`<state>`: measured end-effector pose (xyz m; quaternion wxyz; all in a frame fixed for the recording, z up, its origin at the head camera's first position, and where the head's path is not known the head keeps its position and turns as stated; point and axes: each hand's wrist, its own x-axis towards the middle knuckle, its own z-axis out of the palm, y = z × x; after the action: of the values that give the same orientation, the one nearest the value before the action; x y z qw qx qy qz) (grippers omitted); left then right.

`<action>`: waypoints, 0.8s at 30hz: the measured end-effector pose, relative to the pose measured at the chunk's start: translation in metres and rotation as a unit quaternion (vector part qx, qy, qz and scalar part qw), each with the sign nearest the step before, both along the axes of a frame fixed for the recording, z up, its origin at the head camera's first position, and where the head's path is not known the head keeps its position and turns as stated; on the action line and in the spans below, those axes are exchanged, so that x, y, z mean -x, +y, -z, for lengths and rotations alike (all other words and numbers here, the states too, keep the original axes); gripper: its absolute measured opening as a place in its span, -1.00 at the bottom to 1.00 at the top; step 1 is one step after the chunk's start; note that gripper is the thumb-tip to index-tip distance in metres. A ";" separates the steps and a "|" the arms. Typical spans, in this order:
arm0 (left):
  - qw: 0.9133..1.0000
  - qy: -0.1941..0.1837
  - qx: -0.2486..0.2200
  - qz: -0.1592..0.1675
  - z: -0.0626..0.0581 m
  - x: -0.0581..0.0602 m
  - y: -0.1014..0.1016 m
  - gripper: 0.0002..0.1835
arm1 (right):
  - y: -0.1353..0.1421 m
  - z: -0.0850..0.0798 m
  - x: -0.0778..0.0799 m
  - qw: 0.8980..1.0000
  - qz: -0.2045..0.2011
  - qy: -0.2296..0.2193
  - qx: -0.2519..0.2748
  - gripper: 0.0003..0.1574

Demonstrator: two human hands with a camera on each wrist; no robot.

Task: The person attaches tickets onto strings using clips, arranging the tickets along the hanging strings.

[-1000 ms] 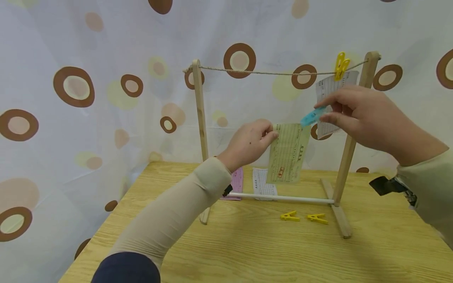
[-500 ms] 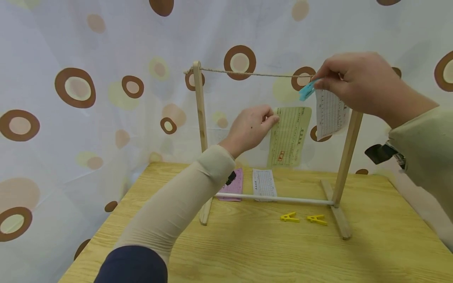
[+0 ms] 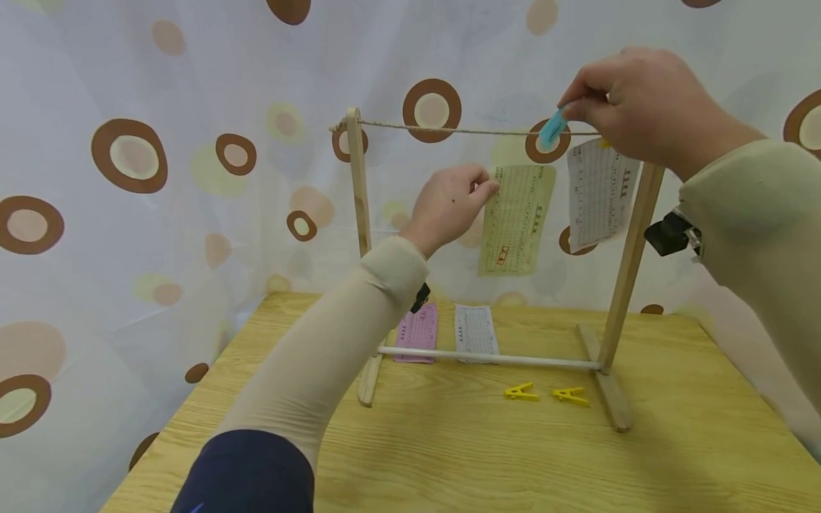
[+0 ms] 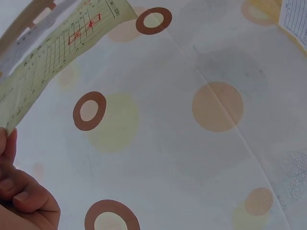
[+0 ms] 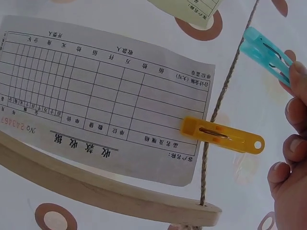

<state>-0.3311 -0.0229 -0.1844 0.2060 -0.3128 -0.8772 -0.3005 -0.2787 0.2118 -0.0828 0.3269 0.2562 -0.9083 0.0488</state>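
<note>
My left hand (image 3: 452, 203) pinches the upper left corner of a yellow-green receipt slip (image 3: 518, 221), which hangs a little below the rope (image 3: 462, 131). Between thumb and fingers, my right hand (image 3: 641, 107) holds a blue clothespin (image 3: 553, 130) at the rope's height. In the right wrist view the tip of the blue clothespin (image 5: 266, 53) is right by the rope, but contact is hard to tell. A white receipt (image 3: 603, 192) hangs at the rope's right end under a yellow clothespin (image 5: 223, 135), mostly hidden behind my right hand in the head view.
A wooden frame (image 3: 631, 263) with a white crossbar (image 3: 513, 360) stands on the wooden table (image 3: 449, 442). Behind the bar lie a pink slip (image 3: 417, 333) and a white slip (image 3: 476, 331). Two yellow clothespins (image 3: 522, 392) lie in front. A patterned curtain hangs behind.
Both hands have risen. The left lifted the yellow-green slip toward the rope. The right carried the blue clothespin up from the slip's top corner to the rope.
</note>
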 end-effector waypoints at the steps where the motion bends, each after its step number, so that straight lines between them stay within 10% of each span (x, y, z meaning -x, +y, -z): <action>1: 1.000 -0.001 0.001 -0.003 -0.002 0.001 0.001 -0.73 | 0.000 -0.002 0.001 1.000 0.005 -0.004 0.000 -0.70; 24: 1.000 -0.010 0.005 -0.009 -0.016 0.006 0.011 -0.74 | -0.007 0.000 0.010 0.996 0.041 -0.075 -0.028 -0.60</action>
<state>-0.3374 -0.0120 -0.1682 0.1987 -0.3028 -0.8836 -0.2969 -0.2890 0.2047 -0.0832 0.2526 0.2233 -0.9410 0.0288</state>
